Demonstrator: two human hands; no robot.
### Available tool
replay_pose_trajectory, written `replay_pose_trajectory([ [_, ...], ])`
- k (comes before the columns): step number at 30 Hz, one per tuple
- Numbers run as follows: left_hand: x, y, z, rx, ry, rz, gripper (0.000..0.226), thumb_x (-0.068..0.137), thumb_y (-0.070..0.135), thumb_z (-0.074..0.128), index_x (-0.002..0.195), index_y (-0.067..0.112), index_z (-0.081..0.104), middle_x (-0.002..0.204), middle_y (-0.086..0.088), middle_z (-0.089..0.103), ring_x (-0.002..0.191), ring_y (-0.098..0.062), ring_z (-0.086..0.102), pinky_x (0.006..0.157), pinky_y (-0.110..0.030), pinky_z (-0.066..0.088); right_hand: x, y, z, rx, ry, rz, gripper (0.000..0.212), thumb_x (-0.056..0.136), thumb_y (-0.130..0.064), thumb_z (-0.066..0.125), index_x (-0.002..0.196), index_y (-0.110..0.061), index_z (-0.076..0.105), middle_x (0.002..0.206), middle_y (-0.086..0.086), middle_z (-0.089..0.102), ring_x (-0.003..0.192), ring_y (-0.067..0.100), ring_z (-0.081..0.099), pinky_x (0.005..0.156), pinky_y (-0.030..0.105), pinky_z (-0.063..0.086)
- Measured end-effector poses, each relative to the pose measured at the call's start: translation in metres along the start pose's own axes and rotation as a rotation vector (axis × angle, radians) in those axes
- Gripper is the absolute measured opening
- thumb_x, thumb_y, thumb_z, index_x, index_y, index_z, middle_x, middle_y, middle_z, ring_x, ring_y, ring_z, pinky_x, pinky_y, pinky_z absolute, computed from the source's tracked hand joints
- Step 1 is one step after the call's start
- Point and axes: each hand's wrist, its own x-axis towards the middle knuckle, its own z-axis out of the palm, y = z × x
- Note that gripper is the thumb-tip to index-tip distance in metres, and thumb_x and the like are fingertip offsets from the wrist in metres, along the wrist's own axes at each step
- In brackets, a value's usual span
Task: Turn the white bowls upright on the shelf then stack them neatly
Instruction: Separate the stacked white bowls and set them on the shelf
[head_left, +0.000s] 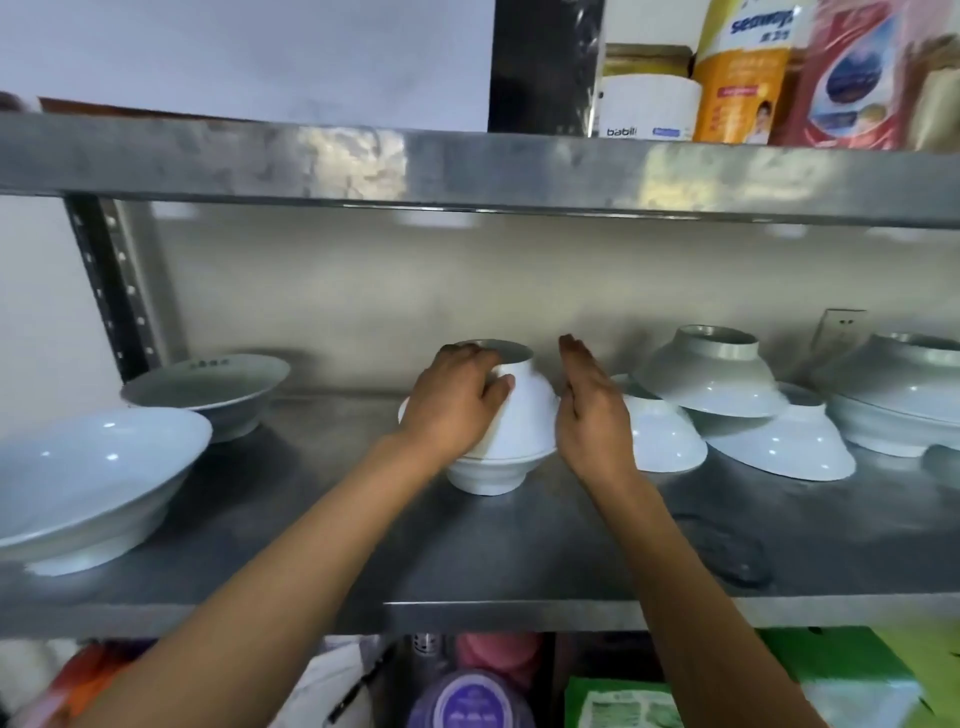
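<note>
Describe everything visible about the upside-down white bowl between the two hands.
The inverted white bowl is glossy, ceramic-looking, with its round foot ring facing up. It sits rim-down on an upright white bowl, rims meeting, on the steel shelf. The left hand grips its left side, fingers curled over the wall near the foot. The right hand, fingers straight, lies against its right side. No chips or marks show.

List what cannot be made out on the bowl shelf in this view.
- Near side of the upside-down bowl: covered by the left hand.
- Bowl under it: inside hidden by the upside-down bowl.
- Far-right bowls: cut by the frame edge.
- Dark flat thing on the shelf: too blurred to name.
</note>
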Motion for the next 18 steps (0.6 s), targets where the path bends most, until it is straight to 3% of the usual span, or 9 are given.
replay_pose_trajectory([
  [4,-0.001,0.005,0.008,-0.009,0.073,-0.053,0.03,0.092,0.027,0.055,0.118,0.012,0.062,0.119,-0.01,0.063,0.117,-0.03,0.049,0.094,-0.039,0.044,-0.01,0.018,0.014,0.077,0.026,0.045,0.048,0.091,-0.001,0.041,0.138,-0.006,0.047,0.144,0.009,0.046,0.135,0.023,0.042,0.109,0.021,0.023],
  [8,-0.001,0.006,0.009,-0.022,0.078,-0.078,0.03,0.092,0.026,0.056,0.117,0.013,0.063,0.116,-0.009,0.063,0.115,-0.029,0.049,0.092,-0.033,0.042,-0.012,0.03,0.01,0.034,0.048,0.08,0.047,0.091,0.002,0.041,0.137,-0.004,0.048,0.143,0.012,0.048,0.133,0.026,0.044,0.109,0.021,0.022],
  [13,0.002,0.005,0.006,-0.027,0.051,-0.095,0.032,0.092,0.029,0.056,0.121,0.016,0.062,0.121,-0.006,0.06,0.117,-0.027,0.047,0.092,-0.03,0.038,-0.021,0.03,0.009,0.059,0.02,0.06,0.045,0.092,-0.006,0.036,0.136,-0.003,0.048,0.142,0.012,0.049,0.132,0.027,0.045,0.109,0.024,0.025],
  [18,0.001,0.005,0.007,-0.013,0.077,-0.095,0.031,0.093,0.031,0.055,0.118,0.016,0.061,0.121,-0.004,0.059,0.118,-0.024,0.047,0.09,-0.031,0.039,-0.029,0.027,0.004,0.105,0.062,0.174,0.051,0.092,-0.018,0.031,0.14,-0.008,0.044,0.145,0.007,0.046,0.135,0.022,0.041,0.109,0.021,0.022],
])
